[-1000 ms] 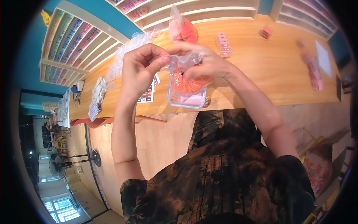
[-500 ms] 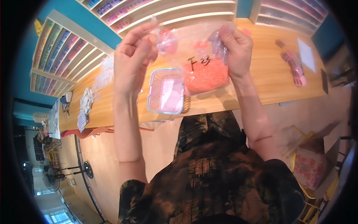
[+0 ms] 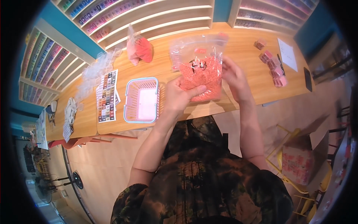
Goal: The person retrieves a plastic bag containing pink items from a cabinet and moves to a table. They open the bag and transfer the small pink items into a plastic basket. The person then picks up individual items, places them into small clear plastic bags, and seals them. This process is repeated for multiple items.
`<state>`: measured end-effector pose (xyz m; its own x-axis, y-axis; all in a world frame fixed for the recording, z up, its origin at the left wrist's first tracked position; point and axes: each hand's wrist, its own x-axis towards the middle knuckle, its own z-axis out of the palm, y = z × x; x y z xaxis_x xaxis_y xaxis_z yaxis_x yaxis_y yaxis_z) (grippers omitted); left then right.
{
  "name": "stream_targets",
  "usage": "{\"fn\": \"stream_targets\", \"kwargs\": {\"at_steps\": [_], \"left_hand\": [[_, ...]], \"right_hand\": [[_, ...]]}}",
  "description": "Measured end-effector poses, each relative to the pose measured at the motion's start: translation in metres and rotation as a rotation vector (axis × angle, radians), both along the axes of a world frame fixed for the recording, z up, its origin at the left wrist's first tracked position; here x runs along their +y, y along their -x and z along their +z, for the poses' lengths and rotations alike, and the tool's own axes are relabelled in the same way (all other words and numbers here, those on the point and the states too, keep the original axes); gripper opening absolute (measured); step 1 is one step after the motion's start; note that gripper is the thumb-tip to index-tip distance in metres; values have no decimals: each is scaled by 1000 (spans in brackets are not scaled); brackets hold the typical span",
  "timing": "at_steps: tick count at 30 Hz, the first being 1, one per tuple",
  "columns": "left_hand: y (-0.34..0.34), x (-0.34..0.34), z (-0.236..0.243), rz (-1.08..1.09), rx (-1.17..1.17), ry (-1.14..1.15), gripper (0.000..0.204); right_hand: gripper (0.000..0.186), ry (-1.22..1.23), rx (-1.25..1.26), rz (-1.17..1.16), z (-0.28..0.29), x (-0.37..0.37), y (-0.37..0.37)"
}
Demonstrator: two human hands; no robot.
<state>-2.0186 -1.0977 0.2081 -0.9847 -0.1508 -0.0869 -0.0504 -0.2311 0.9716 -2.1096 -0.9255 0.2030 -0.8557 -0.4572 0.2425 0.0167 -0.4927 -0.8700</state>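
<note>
Over my feed, the wooden table (image 3: 246,48) lies beneath a clear zip bag of orange beads (image 3: 202,76), held right of a pink basket (image 3: 148,100). I see the left hand (image 3: 179,94) gripping the bag, thumb across its front; whether the right hand (image 3: 237,80), at its edge, grips, I cannot tell.

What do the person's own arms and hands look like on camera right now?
The left hand and right hand are bare, with no gloves visible. Both forearms are uncovered, and I see no watch or bracelet at either wrist. The short sleeves end above the elbows; they are dark, with a mottled, camouflage-like brown and green pattern.
</note>
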Motion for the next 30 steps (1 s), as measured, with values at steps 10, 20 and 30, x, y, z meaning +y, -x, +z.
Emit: {"fn": "stream_targets", "kwargs": {"at_steps": [10, 20, 30], "left_hand": [[17, 4, -24, -36, 64, 7, 24], [22, -19, -24, 172, 138, -33, 25], [7, -143, 8, 478, 135, 508, 33]], "right_hand": [[26, -298, -34, -141, -36, 29, -7], [20, -539, 83, -95, -4, 4, 32], [15, -450, 385, -371, -26, -104, 206]]}}
